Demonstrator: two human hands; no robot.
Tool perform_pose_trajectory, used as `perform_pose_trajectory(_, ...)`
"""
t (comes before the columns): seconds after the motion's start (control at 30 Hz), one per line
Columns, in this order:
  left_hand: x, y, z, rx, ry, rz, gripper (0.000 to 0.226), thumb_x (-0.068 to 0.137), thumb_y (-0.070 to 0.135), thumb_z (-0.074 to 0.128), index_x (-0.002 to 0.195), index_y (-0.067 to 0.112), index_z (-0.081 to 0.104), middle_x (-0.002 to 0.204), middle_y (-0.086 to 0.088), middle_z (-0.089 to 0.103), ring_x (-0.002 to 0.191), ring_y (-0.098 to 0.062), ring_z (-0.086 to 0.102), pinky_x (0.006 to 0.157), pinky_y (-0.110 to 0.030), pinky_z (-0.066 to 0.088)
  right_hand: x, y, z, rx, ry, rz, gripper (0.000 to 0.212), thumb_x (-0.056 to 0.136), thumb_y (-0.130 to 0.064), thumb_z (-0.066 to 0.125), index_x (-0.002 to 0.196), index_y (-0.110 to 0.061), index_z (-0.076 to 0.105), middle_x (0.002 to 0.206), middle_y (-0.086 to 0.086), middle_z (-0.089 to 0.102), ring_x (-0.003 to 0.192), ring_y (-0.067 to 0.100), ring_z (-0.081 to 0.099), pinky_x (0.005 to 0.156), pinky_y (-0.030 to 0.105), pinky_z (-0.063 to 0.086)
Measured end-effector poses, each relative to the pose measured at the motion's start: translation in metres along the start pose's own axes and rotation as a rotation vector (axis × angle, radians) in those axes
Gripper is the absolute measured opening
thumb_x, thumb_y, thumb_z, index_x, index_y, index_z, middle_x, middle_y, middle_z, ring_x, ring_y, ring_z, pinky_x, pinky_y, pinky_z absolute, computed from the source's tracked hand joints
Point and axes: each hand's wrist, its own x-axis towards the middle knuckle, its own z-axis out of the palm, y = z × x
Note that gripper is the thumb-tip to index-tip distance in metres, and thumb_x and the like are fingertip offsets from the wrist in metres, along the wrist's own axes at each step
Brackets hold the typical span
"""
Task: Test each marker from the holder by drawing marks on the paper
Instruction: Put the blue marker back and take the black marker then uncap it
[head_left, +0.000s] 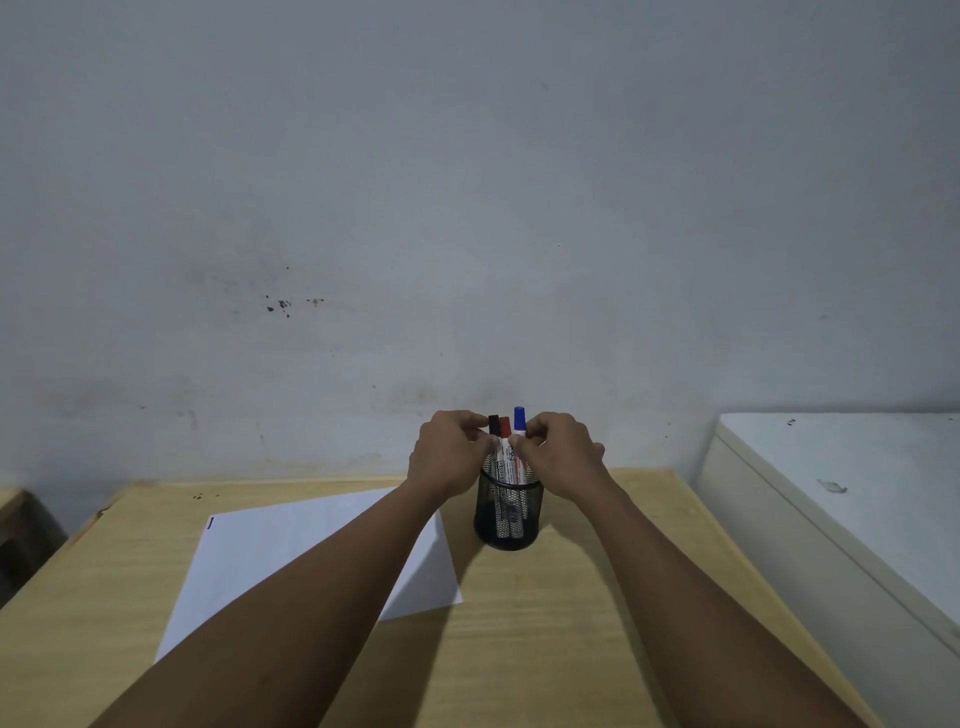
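Holder (508, 512): black mesh, upright on table (545, 649), right of paper (270, 561).
Markers (505, 441): three, standing inside holder.
Hands: left (448, 457) and right (563, 457) over holder, seemingly pinching markers.

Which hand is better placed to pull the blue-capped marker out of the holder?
Right hand: its fingers are at the blue-capped marker; the left hand sits by the black cap.

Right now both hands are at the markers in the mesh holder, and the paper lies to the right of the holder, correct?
Not quite. In the head view the paper lies left of the mesh holder. Both the left hand and the right hand are at the markers.
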Motion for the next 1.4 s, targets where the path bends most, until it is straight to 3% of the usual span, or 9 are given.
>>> perform_pose_trajectory(0.33,-0.001,0.012,0.0,-0.006,0.013,-0.006,0.036,0.088,0.023,0.07,0.125,0.02,0.068,0.109,-0.007,0.076,0.096,-0.024,0.07,0.088,-0.047,0.059,-0.007,-0.006,-0.007,0.002,0.031,0.0,0.038,0.097,-0.041,0.066,0.128,-0.02,0.066,0.122,-0.003,0.069,0.115,0.019,0.063,0.09,0.036,0.026)
perform_pose_trajectory(0.53,-0.014,0.034,-0.037,-0.102,0.055,0.034,0.03,0.091,0.024,0.068,0.121,0.023,0.069,0.103,-0.003,0.073,0.098,-0.021,0.067,0.09,-0.044,0.055,-0.022,-0.025,-0.027,0.139,0.18,-0.137,0.029,0.097,-0.038,0.065,0.123,-0.026,0.067,0.125,-0.007,0.064,0.095,0.009,0.059,0.094,0.033,0.023)
perform_pose_trajectory(0.7,-0.04,0.059,-0.104,-0.439,0.152,-0.024,0.016,0.086,0.017,0.074,0.101,0.021,0.072,0.086,0.001,0.072,0.08,-0.019,0.062,0.063,-0.026,0.045,-0.043,-0.063,-0.041,0.291,-0.091,-0.212,0.042,0.075,-0.067,0.073,0.107,-0.04,0.067,0.102,-0.015,0.074,0.096,0.006,0.069,0.1,0.04,0.042)
perform_pose_trajectory(0.8,-0.06,0.068,-0.146,-0.563,0.188,-0.098,0.017,0.085,0.02,0.075,0.102,0.019,0.073,0.094,0.001,0.071,0.08,-0.017,0.06,0.058,-0.025,0.038,-0.058,-0.088,-0.044,0.577,-0.159,-0.235,0.029,0.084,-0.03,0.084,0.11,-0.024,0.072,0.093,0.003,0.078,0.081,0.006,0.072,0.083,0.029,0.053)
perform_pose_trajectory(0.87,-0.072,0.068,-0.171,-0.588,0.158,-0.134,0.02,0.083,0.027,0.078,0.102,0.021,0.073,0.103,0.003,0.074,0.086,-0.016,0.064,0.073,-0.034,0.043,-0.067,-0.107,-0.048,0.811,-0.128,-0.204,0.024,0.086,-0.017,0.082,0.109,-0.015,0.073,0.092,0.009,0.079,0.075,0.009,0.072,0.073,0.021,0.049)
perform_pose_trajectory(0.93,-0.086,0.064,-0.193,-0.568,0.082,-0.158,0.022,0.081,0.032,0.079,0.102,0.024,0.074,0.108,0.007,0.076,0.093,-0.015,0.067,0.092,-0.048,0.041,-0.075,-0.124,-0.05,1.044,-0.122,-0.13,0.022,0.085,-0.02,0.083,0.106,-0.018,0.074,0.095,0.006,0.079,0.079,0.013,0.074,0.077,0.028,0.046)
perform_pose_trajectory(1.0,-0.098,0.058,-0.21,-0.516,0.033,-0.138,0.022,0.081,0.033,0.079,0.101,0.025,0.075,0.104,0.008,0.077,0.091,-0.015,0.068,0.097,-0.051,0.04,-0.082,-0.14,-0.047,1.26,-0.169,-0.078,0.021,0.086,-0.02,0.082,0.105,-0.018,0.075,0.091,0.0,0.077,0.079,0.014,0.074,0.081,0.033,0.047)
perform_pose_trajectory(1.23,-0.122,0.047,-0.231,-0.377,0.082,0.086,0.013,0.082,0.021,0.081,0.091,0.013,0.077,0.081,-0.001,0.072,0.073,-0.012,0.062,0.062,-0.016,0.047,-0.112,-0.185,-0.022,1.236,-0.374,-0.171,0.008,0.091,-0.013,0.075,0.099,-0.014,0.074,0.088,0.003,0.077,0.077,0.015,0.072,0.074,0.032,0.043)
perform_pose_trajectory(1.4,-0.126,0.028,-0.234,-0.117,0.145,0.311,0.017,0.09,0.028,0.072,0.096,0.014,0.08,0.072,0.007,0.073,0.062,0.001,0.061,0.065,-0.017,0.047,-0.12,-0.191,-0.008,1.145,-0.393,-0.232,0.008,0.095,-0.016,0.072,0.091,-0.011,0.076,0.086,0.006,0.075,0.068,0.011,0.065,0.066,0.03,0.037)
